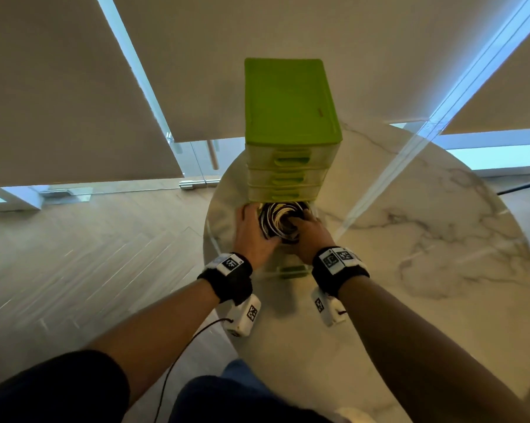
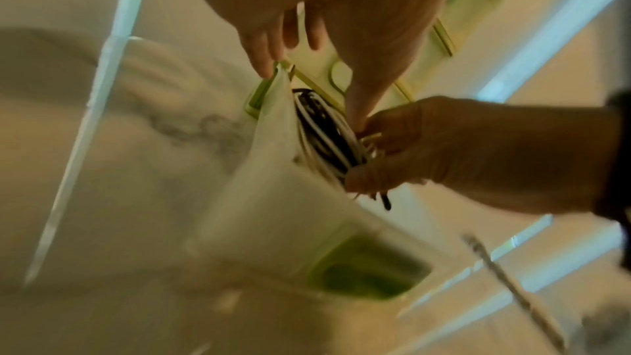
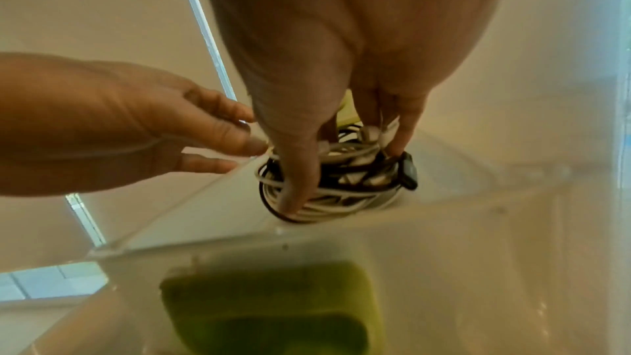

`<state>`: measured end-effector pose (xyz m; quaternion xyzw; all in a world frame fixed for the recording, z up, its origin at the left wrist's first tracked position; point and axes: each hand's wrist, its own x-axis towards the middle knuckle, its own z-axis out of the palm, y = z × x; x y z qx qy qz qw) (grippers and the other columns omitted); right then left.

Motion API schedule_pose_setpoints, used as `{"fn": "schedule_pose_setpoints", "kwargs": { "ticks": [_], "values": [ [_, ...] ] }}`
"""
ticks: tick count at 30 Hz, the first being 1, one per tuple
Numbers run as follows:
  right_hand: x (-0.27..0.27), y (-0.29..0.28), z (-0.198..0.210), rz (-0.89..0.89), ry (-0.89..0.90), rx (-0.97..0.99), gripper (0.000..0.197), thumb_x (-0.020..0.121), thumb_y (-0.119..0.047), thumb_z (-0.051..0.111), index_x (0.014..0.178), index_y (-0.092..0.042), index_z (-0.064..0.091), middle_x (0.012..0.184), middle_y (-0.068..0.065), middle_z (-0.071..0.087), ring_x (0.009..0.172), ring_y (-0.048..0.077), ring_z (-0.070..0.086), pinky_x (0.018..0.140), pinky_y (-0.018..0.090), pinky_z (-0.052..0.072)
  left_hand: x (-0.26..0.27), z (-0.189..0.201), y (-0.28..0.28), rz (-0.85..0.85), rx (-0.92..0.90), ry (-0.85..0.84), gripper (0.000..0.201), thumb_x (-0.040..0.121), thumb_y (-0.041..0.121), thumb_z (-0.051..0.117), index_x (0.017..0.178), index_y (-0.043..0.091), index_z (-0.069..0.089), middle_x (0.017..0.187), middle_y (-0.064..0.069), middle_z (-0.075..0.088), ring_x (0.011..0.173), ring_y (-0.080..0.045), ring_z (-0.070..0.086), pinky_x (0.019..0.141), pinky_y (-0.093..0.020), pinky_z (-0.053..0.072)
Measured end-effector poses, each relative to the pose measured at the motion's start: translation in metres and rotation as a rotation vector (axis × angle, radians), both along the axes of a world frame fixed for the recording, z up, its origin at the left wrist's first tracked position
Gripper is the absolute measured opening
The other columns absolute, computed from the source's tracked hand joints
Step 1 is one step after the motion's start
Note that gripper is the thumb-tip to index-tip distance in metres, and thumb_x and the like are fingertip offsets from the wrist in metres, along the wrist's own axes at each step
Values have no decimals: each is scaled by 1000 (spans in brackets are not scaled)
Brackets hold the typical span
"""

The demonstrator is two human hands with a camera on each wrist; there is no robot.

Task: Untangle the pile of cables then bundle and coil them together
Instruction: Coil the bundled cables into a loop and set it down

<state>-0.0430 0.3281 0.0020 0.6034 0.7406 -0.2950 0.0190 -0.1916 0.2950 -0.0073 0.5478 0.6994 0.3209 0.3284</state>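
Note:
A coil of black and white cables point(image 1: 275, 219) point(image 3: 345, 199) lies in the pulled-out bottom drawer point(image 1: 291, 271) of a green drawer unit point(image 1: 288, 102). My right hand point(image 1: 308, 232) point(image 3: 345, 180) reaches into the drawer and grips the coil, thumb on one side and fingers on the other. My left hand point(image 1: 251, 230) point(image 3: 221, 142) rests on the drawer's translucent left wall point(image 2: 273, 172) with straight fingers point(image 2: 263, 64); its thumb points down toward the cable coil point(image 2: 321, 131). In the left wrist view my right hand point(image 2: 409, 150) is curled round the cable strands.
The drawer unit stands at the far left of a round white marble table point(image 1: 410, 239); three upper drawers are closed. Wooden floor lies to the left, past the table's edge. Windows with lowered blinds are behind. My lap is at the near edge.

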Motion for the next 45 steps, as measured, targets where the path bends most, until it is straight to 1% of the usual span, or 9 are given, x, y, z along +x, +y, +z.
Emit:
{"fn": "schedule_pose_setpoints", "kwargs": {
  "ticks": [6, 10, 13, 17, 25, 28, 34, 42, 45],
  "values": [
    [11, 1, 0, -535, 418, 222, 62, 78, -28, 71, 137, -19, 51, 136, 14, 48, 126, 31, 44, 106, 41, 38, 3, 7, 40, 224, -138, -199, 109, 60, 28, 90, 146, 19, 24, 144, -9, 36, 132, -25, 38, 108, -35, 34],
    [12, 20, -3, -815, 698, -155, 82, 80, -40, 71, 149, -21, 29, 148, 13, 37, 133, 32, 41, 108, 49, 39, -1, -3, 57, 205, -152, -181, 106, 58, 24, 90, 145, 17, 30, 137, -10, 47, 126, -28, 45, 106, -40, 39],
    [14, 30, -5, -871, 955, -372, 58, 87, -29, 67, 139, -9, 48, 129, 11, 60, 119, 29, 57, 98, 40, 48, -8, -11, 61, 190, -160, -182, 104, 57, 22, 90, 143, 14, 32, 135, -11, 47, 125, -30, 46, 106, -43, 40],
    [19, 35, -13, -758, 562, -186, 36, 93, -26, 60, 125, -11, 63, 114, 6, 68, 98, 21, 63, 87, 31, 52, -11, -16, 64, 188, -169, -159, 102, 59, 19, 90, 143, 14, 32, 136, -10, 46, 124, -29, 46, 106, -40, 39],
    [8, 48, -7, -874, 278, -111, 36, 79, -42, 70, 93, -8, 69, 92, 12, 70, 78, 32, 63, 68, 33, 51, -5, -9, 68, 233, -186, -81, 100, 59, 19, 89, 141, 13, 33, 135, -10, 46, 124, -31, 47, 103, -39, 40],
    [8, 47, -1, -782, 222, -126, 46, 84, -48, 63, 107, -9, 63, 105, 14, 68, 81, 30, 60, 68, 32, 45, -7, -6, 67, 205, -178, -58, 97, 63, 23, 87, 142, 13, 31, 136, -10, 46, 124, -32, 47, 102, -40, 40],
    [23, -3, 12, -164, 114, -71, 92, 73, -41, 80, 148, -28, 29, 141, 12, 32, 120, 31, 49, 103, 39, 42, -13, -5, 67, 148, -154, -15, 104, 68, 30, 84, 149, 14, 21, 144, -11, 42, 129, -33, 43, 106, -43, 38],
    [8, 4, -4, -131, -85, 143, 49, 92, -34, 58, 139, -26, 48, 114, 13, 46, 90, 36, 58, 78, 40, 49, -20, -3, 77, 100, -155, 63, 84, 67, 45, 83, 132, 11, 41, 125, -13, 57, 112, -33, 56, 86, -36, 45],
    [9, 7, -7, -130, -122, 149, 50, 94, -38, 54, 143, -32, 43, 115, 11, 45, 90, 36, 59, 74, 39, 48, -30, 5, 78, 16, -217, -3, 86, 64, 41, 86, 133, 14, 42, 128, -10, 57, 117, -28, 55, 96, -39, 46]
  ]
}}
